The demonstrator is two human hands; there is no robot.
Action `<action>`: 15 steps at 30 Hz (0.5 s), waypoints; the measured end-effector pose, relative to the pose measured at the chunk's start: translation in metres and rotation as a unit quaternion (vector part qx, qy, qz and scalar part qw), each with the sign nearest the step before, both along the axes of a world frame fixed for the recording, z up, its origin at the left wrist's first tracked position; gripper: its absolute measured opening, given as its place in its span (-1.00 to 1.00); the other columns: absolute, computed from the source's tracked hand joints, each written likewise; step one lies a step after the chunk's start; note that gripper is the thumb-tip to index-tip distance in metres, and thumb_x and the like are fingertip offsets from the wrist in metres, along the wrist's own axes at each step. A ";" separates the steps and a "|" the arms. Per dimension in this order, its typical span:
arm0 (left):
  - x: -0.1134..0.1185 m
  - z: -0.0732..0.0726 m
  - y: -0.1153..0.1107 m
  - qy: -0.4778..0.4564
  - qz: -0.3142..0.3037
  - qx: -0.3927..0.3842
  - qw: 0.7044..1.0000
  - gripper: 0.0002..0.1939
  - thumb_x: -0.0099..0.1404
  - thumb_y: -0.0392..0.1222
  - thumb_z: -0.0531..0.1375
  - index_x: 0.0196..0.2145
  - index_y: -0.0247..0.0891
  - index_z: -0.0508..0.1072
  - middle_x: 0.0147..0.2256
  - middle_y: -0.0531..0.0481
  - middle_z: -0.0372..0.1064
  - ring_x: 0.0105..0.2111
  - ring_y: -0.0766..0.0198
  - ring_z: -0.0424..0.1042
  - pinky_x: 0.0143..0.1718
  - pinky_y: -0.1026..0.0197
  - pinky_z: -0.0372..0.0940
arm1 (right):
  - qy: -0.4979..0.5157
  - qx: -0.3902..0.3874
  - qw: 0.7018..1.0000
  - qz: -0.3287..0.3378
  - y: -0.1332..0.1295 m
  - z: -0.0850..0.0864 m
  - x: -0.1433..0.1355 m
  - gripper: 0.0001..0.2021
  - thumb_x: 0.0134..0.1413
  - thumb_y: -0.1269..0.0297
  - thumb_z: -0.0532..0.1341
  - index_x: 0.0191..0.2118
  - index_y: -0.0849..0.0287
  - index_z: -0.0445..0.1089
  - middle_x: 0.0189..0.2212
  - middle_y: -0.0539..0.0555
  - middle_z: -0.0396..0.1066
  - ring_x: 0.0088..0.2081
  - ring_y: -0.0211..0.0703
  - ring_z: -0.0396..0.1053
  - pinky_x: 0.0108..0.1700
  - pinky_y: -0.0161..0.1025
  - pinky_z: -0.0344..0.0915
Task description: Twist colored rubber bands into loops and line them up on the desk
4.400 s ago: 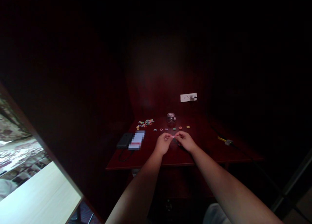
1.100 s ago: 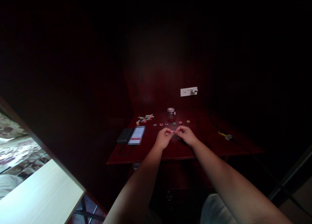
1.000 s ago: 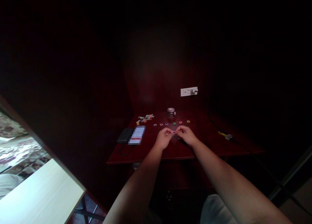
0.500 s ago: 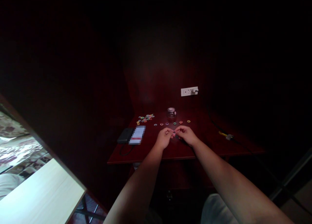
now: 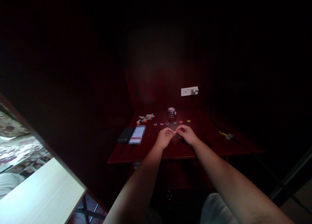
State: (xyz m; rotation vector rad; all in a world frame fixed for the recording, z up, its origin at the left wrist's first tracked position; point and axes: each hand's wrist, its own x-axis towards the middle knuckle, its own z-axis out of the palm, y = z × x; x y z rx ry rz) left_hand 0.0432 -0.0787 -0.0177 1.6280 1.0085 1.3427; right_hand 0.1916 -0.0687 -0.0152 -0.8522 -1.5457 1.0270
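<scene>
My left hand (image 5: 165,137) and my right hand (image 5: 186,134) meet above the dark red table (image 5: 151,155), fingertips pinched on a small pink band (image 5: 175,132) between them. Behind them runs a spaced row of small coloured rings, among them a purple ring (image 5: 167,123), a green ring (image 5: 175,123), an orange ring (image 5: 180,122) and a yellow ring (image 5: 188,121). A clear jar (image 5: 172,114) stands upright just behind this row. Farther left lies a loose pile of coloured rings (image 5: 147,118).
A lit phone (image 5: 137,135) lies at the left beside a black box-shaped device (image 5: 125,135) with a cable. On the right is a yellow-tipped cable (image 5: 226,136). A white socket panel (image 5: 189,91) is on the back wall. A pale board (image 5: 41,194) fills the lower left.
The fingertips of both hands have shifted slightly, and the pink band between them now looks thinner and flatter. The rings and jar have stayed in place.
</scene>
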 end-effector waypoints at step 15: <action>0.000 0.000 0.001 -0.005 0.013 0.013 1.000 -0.85 0.01 -0.19 0.23 -0.47 -0.33 0.38 -0.56 0.04 0.31 -0.55 0.41 0.25 -0.49 0.36 0.13 | 0.005 -0.013 1.000 -0.008 -0.002 0.002 0.000 -0.78 -0.17 0.15 0.23 -0.49 0.22 0.30 -0.72 -0.10 0.22 -0.69 -0.37 0.17 -0.63 -0.39 0.07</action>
